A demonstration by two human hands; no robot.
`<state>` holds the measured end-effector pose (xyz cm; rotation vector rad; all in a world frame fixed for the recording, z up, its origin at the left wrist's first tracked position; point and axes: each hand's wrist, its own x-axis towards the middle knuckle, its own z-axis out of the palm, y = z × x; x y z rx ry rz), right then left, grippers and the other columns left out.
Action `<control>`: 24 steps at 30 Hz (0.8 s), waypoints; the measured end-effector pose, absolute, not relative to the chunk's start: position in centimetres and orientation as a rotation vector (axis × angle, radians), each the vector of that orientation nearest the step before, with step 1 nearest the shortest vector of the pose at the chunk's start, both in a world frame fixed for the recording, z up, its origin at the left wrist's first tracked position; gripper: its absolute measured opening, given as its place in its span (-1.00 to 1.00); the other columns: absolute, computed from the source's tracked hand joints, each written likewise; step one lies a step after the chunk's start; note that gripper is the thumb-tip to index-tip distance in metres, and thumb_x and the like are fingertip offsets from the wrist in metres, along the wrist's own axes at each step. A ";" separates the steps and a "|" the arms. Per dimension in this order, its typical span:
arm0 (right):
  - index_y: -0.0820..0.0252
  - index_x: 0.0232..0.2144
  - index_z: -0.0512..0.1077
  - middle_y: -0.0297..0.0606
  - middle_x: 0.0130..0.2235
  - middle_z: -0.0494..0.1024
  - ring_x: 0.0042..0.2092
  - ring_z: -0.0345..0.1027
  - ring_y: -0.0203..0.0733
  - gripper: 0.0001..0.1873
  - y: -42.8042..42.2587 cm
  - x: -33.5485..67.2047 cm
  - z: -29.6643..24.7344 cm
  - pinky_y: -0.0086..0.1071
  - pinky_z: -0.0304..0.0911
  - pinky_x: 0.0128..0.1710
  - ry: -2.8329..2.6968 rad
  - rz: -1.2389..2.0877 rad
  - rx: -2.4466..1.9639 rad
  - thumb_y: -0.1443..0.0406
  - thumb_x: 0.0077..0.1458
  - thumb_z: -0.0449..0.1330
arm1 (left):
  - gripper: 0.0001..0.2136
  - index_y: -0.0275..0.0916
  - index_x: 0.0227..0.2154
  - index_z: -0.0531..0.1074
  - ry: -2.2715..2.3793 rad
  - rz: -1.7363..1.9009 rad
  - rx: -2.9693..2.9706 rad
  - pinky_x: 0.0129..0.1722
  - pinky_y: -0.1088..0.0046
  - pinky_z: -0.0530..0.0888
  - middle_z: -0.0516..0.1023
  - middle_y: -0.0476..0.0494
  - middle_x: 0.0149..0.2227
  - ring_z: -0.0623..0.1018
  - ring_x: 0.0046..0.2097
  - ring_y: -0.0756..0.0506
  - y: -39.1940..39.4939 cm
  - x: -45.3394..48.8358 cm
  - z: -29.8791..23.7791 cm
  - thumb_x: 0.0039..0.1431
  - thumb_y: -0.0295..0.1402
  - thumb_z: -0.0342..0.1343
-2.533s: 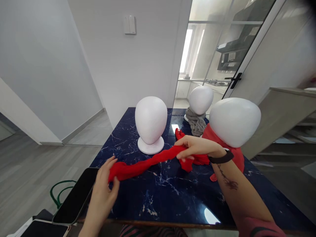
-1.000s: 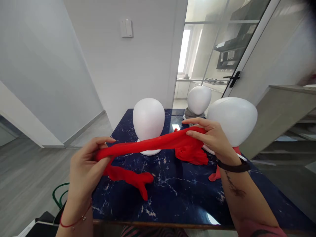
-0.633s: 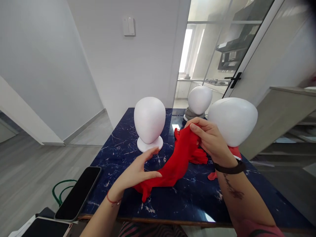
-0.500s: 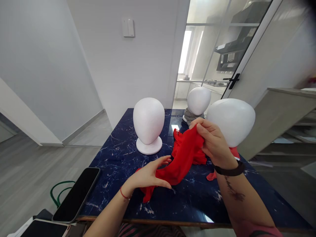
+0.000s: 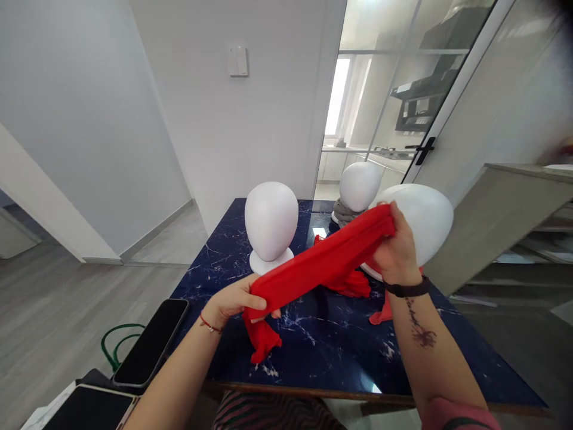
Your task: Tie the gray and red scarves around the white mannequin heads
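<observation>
A red scarf [image 5: 308, 263] is stretched slantwise between my two hands, above the table. My left hand [image 5: 242, 298] pinches it at the lower left, and a short end hangs below onto the tabletop. Higher up, my right hand [image 5: 397, 245] grips the scarf in front of a white mannequin head on the right [image 5: 423, 215]. More of the red cloth lies bunched on the table behind the stretched part. Just beyond my left hand, a bare white mannequin head [image 5: 271, 221] stands upright on its round base, partly covered by the scarf.
At the back, a third mannequin head [image 5: 359, 185] has a grey scarf [image 5: 345, 212] around its neck. Coral cloth [image 5: 381, 313] hangs by the right head. A black phone [image 5: 152, 341] and a tablet [image 5: 87, 409] lie left of the blue marbled table [image 5: 340, 352]. Behind is a glass door.
My left hand has closed on the scarf and moved left. The scarf, sagging before, is now pulled straight and flat between my hands. My right hand has shifted slightly right.
</observation>
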<state>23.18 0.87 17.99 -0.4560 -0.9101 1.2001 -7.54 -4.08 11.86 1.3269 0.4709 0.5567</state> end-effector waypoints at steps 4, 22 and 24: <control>0.16 -0.41 0.48 -0.40 -0.49 0.49 -0.41 0.38 -0.28 -0.75 1.5 23.5 14.4 -0.42 0.31 -0.36 -1.417 1.303 -0.873 0.10 -0.05 0.24 | -0.64 -0.41 -0.43 0.54 0.443 0.736 1.295 -0.47 0.46 0.38 0.47 -0.13 -0.62 0.35 -0.62 0.05 -4.3 -9.5 14.5 -0.04 -0.11 0.22; 0.27 -0.40 0.46 -0.44 -0.64 0.37 -0.68 0.11 -0.45 -0.42 -2.9 15.7 10.3 -0.47 0.23 -0.59 -1.236 2.278 -0.193 -0.14 -0.21 0.27 | -0.63 -0.49 -0.49 0.52 0.406 0.465 1.253 -0.66 0.44 0.36 0.52 -0.34 -0.63 0.47 -0.65 -0.12 -6.8 -10.7 21.6 0.06 -0.17 0.08; 0.28 -0.40 0.46 -0.38 -0.64 0.39 -0.66 0.18 -0.40 -0.47 -2.4 15.8 9.6 -0.51 0.19 -0.66 -1.222 2.370 -0.420 -0.12 -0.05 0.18 | -0.61 -0.48 -0.58 0.50 0.412 0.579 1.276 -0.63 0.43 0.39 0.47 -0.31 -0.70 0.45 -0.67 -0.11 -6.6 -11.2 22.0 0.04 -0.16 0.11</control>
